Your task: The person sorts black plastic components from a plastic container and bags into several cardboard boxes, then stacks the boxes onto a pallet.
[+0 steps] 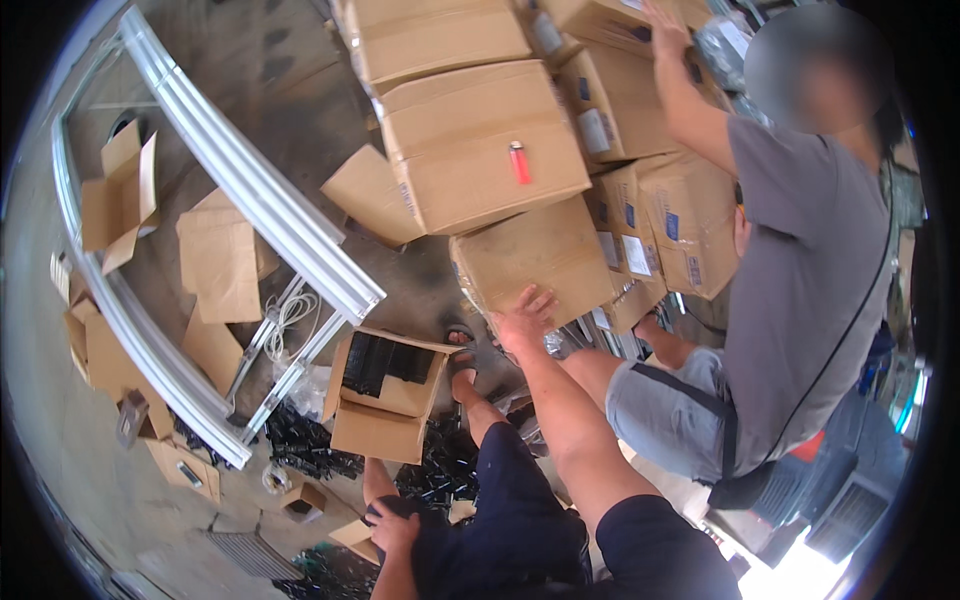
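Note:
My right hand (525, 318) rests with its fingers spread against the near corner of a closed cardboard box (545, 255). Low in the view, my left hand (393, 527) lies on my bent knee and holds nothing. An open cardboard box (385, 430) stands between my left knee and the metal frame, with black parts (375, 362) inside it. Beyond the box I touch is a larger taped box (470, 140), and a red lighter (519, 165) lies on it.
A person (800, 230) in a grey shirt stands at the right, one hand (668, 32) on the stacked boxes (690, 215). Long metal profiles (240, 170) span the left. Loose black parts (450, 460), opened cartons (120, 195) and a white cable coil (292, 325) are around the floor.

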`<control>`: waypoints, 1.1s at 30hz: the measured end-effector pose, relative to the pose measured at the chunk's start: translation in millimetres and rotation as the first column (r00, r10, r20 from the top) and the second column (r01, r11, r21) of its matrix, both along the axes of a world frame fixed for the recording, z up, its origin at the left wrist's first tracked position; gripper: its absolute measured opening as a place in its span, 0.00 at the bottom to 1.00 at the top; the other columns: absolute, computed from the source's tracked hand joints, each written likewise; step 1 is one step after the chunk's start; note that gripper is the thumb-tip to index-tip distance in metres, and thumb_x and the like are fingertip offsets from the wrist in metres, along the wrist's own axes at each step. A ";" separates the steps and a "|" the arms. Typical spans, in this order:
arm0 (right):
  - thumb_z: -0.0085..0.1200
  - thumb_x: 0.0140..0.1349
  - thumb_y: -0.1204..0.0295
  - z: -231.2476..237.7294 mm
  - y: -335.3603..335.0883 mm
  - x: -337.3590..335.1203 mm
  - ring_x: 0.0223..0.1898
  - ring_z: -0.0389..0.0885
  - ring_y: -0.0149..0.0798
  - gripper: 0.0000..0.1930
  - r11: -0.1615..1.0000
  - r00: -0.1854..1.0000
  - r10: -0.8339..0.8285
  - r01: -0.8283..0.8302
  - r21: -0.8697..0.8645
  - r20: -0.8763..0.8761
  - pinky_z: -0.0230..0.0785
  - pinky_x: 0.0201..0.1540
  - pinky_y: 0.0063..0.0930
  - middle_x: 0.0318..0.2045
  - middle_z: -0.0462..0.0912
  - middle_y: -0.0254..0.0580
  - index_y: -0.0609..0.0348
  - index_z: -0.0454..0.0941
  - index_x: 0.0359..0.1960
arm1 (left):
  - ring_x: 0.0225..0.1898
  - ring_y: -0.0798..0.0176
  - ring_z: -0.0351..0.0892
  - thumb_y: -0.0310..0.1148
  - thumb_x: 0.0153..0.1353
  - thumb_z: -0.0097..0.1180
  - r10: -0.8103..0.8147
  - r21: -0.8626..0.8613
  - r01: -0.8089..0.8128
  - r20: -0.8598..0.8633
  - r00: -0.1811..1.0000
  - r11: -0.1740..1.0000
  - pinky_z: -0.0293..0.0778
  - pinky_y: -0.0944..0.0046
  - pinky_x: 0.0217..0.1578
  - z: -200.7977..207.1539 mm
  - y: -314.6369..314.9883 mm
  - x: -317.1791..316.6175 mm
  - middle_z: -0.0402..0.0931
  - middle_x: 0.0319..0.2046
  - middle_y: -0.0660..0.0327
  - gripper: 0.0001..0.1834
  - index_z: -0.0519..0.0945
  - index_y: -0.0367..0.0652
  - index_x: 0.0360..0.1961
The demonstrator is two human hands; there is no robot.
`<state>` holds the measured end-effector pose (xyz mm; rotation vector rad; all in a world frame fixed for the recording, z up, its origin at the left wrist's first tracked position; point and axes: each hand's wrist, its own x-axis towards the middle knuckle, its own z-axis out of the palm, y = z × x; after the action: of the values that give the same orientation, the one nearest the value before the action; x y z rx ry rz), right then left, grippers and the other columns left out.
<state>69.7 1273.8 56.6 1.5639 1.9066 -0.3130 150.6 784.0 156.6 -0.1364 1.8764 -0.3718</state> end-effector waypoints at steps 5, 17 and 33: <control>0.60 0.60 0.40 -43.5 13.9 39.4 0.77 0.36 0.78 0.65 0.978 0.974 0.193 -0.201 -0.061 -0.116 0.39 0.76 0.70 0.77 0.37 0.78 0.74 0.29 0.77 | 0.71 0.29 0.62 0.62 0.62 0.58 0.168 0.338 -0.190 0.094 0.981 0.922 0.63 0.44 0.71 44.2 -32.1 -11.2 0.58 0.71 0.29 0.48 0.53 0.64 0.80; 0.58 0.73 0.58 40.7 25.8 127.9 0.40 0.81 0.34 0.17 0.742 0.900 0.224 -0.407 -0.533 -0.375 0.74 0.48 0.30 0.36 0.86 0.38 0.63 0.83 0.46 | 0.73 0.27 0.56 0.63 0.62 0.58 0.282 0.164 -0.288 0.060 0.958 0.944 0.62 0.33 0.67 100.4 -24.5 -2.7 0.46 0.78 0.35 0.51 0.57 0.44 0.78; 0.49 0.77 0.54 259.0 -274.5 122.6 0.60 0.78 0.44 0.29 0.899 0.816 -0.179 -0.092 -0.429 -0.550 0.67 0.65 0.35 0.61 0.79 0.51 0.65 0.67 0.69 | 0.67 0.45 0.71 0.62 0.64 0.56 0.468 0.506 -0.396 -0.018 0.884 0.766 0.67 0.52 0.68 130.6 -234.9 -66.8 0.73 0.65 0.45 0.40 0.73 0.43 0.67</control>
<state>192.3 999.3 315.6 1.2808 2.0292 -1.2819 83.8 549.1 287.3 -0.2513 1.9515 0.4530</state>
